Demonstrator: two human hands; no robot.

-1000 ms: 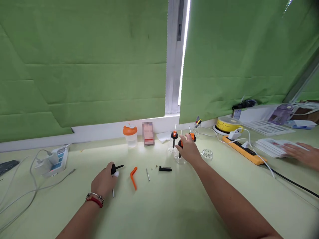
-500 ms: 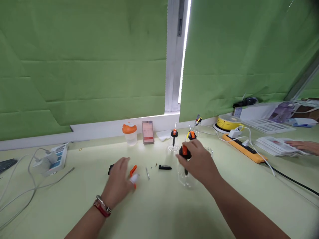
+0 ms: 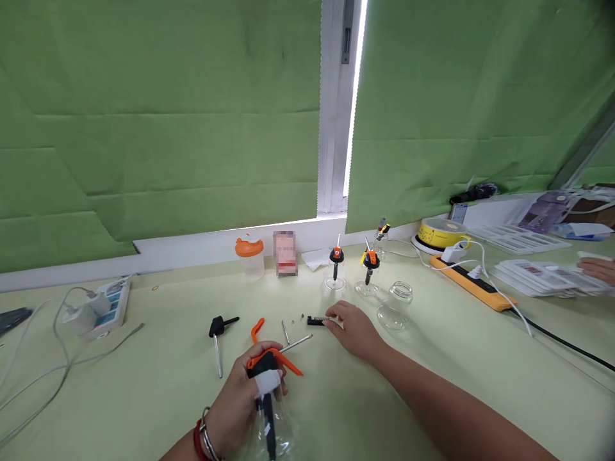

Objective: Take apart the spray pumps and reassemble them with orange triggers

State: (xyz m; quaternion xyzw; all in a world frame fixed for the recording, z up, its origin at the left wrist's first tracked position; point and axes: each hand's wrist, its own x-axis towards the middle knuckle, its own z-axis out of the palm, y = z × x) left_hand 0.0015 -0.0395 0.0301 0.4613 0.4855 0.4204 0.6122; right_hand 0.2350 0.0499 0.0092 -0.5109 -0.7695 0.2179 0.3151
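My left hand (image 3: 240,397) is closed around a clear glass bottle (image 3: 283,435) with a black top, an orange lever (image 3: 288,363) and a thin metal spout (image 3: 298,343). The bottle leans, its lower end cut off by the frame's bottom edge. White wrapping covers part of my left thumb. My right hand (image 3: 355,330) pinches the right end of a short black plastic piece (image 3: 314,321) with a spring along it. Left of these lie a loose orange lever (image 3: 257,329), a metal pin (image 3: 285,331) and a black head with a metal tube (image 3: 218,328).
Two similar bottles (image 3: 335,282) (image 3: 368,287) stand behind, and an open glass jar (image 3: 394,317) is right. An orange-lidded cup (image 3: 250,259) stands at the back. Power strips (image 3: 473,285) (image 3: 108,310) with cables flank the table. Another person's hand (image 3: 598,266) is far right.
The bottle top has passed from my right hand to my left, nearer me, leaving the open jar behind. My right hand moved left to the black piece with the spring.
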